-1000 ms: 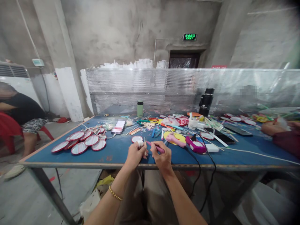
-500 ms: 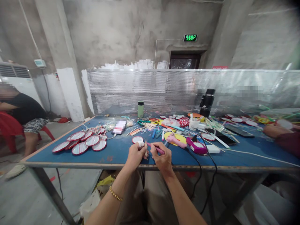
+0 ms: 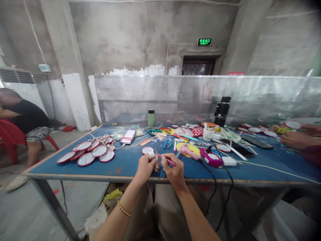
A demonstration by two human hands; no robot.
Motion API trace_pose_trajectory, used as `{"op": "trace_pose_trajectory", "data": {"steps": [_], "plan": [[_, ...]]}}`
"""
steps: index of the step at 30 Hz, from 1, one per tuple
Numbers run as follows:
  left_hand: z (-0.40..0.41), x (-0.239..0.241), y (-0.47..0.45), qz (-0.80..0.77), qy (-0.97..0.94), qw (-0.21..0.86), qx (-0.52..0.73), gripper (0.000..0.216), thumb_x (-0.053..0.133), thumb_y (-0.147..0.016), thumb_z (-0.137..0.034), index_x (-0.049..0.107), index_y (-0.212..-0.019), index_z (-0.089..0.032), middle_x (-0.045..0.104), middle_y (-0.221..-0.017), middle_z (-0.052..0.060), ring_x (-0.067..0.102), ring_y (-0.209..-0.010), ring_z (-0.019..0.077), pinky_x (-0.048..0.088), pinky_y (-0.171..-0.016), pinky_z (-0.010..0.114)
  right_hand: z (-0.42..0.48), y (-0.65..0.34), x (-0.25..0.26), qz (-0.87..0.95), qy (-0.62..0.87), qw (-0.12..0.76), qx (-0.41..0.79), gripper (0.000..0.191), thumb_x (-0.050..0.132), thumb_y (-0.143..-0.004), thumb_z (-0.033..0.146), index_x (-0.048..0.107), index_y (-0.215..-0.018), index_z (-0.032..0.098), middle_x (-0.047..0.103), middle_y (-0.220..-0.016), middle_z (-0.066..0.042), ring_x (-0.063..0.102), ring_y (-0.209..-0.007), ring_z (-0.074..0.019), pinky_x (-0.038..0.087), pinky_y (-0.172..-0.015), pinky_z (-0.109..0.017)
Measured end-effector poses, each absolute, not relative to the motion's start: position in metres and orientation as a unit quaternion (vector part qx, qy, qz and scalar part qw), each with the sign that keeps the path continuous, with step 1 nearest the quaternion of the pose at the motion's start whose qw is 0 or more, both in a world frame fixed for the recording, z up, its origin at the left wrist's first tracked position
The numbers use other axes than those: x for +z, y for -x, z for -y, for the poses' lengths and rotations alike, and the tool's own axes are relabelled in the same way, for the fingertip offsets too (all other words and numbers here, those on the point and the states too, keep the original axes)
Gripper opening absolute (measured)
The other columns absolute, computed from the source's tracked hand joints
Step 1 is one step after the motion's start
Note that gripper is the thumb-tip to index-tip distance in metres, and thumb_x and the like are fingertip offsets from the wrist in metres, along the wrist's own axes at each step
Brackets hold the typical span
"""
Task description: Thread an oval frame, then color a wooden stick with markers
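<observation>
Both my hands meet at the near edge of the blue table [image 3: 125, 164]. My left hand [image 3: 145, 167] is closed around a small white piece [image 3: 151, 154] and a thin stick [image 3: 156, 160] that points upward. My right hand [image 3: 173, 170] pinches a pink pen-like tool [image 3: 167, 160], its tip aimed at the stick. A white round disc with a red rim [image 3: 146, 150] lies just beyond my left hand. A pink glue gun [image 3: 188, 151] rests on a yellow disc right of my hands.
A cluster of red-rimmed round discs [image 3: 87, 152] lies at the table's left. Pens, sticks, a green bottle [image 3: 150, 117], a black cylinder [image 3: 221, 111] and cables crowd the back. Another person's hands [image 3: 292, 139] work at the right. A seated person [image 3: 22, 124] is at far left.
My hands keep their grip and place. The other person's hands at the right have shifted, one now raised with a disc. The view has tilted slightly.
</observation>
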State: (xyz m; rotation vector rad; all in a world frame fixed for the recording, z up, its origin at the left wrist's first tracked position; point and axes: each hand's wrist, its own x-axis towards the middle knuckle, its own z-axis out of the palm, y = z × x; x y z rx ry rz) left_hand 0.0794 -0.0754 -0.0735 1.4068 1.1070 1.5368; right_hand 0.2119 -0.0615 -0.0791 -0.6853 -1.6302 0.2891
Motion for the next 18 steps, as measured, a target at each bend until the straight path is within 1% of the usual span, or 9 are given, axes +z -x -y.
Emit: {"op": "trace_pose_trajectory", "data": {"steps": [7, 13, 18], "plan": [[0.0747, -0.0739, -0.0794, -0.439, -0.55, 0.377, 0.602, 0.022, 0.065, -0.076, -0.038, 0.06, -0.069, -0.018, 0.063, -0.054, -0.002, 0.054, -0.041, 0.0115, 0.042, -0.045, 0.022, 0.0611, -0.2118, -0.0798, 0.699, 0.306, 0.632, 0.136, 0.019, 0.056, -0.093, 0.032, 0.066, -0.082, 0.02, 0.065, -0.067, 0.001, 0.059, -0.052, -0.0108, 0.047, -0.05, -0.02], [0.0768, -0.0707, -0.0795, -0.439, -0.549, 0.378, 0.603, 0.022, 0.068, -0.074, -0.037, 0.06, -0.066, -0.018, 0.062, -0.053, -0.002, 0.054, -0.041, 0.0118, 0.043, -0.045, 0.022, 0.0618, -0.211, -0.0778, 0.718, 0.288, 0.621, 0.124, 0.018, 0.055, -0.093, 0.028, 0.065, -0.081, 0.019, 0.066, -0.066, 0.001, 0.06, -0.057, -0.0119, 0.049, -0.059, -0.021], [0.0758, -0.0725, -0.0796, -0.44, -0.548, 0.377, 0.604, 0.021, 0.066, -0.075, -0.036, 0.06, -0.067, -0.017, 0.063, -0.054, -0.001, 0.054, -0.042, 0.0114, 0.043, -0.046, 0.022, 0.0619, -0.2114, -0.0778, 0.715, 0.29, 0.627, 0.113, 0.018, 0.056, -0.092, 0.028, 0.066, -0.08, 0.019, 0.067, -0.069, 0.0, 0.06, -0.059, -0.012, 0.05, -0.062, -0.022]]}}
